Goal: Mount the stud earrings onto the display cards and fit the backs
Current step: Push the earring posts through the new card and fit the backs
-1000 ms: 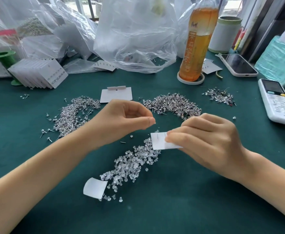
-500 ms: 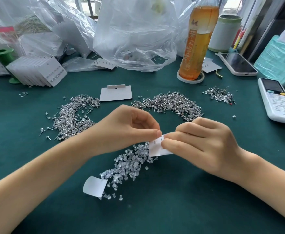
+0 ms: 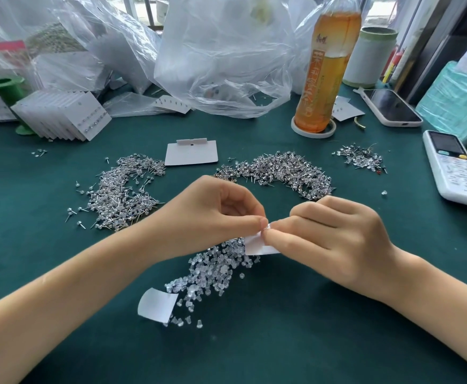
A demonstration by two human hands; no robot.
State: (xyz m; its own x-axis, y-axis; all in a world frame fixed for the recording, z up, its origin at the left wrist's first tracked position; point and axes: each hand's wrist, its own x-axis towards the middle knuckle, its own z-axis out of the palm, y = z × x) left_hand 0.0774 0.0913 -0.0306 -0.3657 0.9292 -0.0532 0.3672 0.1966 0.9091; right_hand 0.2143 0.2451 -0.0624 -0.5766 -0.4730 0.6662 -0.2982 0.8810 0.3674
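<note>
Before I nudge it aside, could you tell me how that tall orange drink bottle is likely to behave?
The tall orange drink bottle probably tips easily: it is narrow, tall and mostly full. It stands in a white ring coaster, so it may catch rather than slide. Likely heavy for its size.

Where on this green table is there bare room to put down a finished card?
Bare cloth lies along the near edge of the table, below the clear backs, and at far left beside the left stud pile. The middle, the bags and the bottle behind are crowded.
</note>
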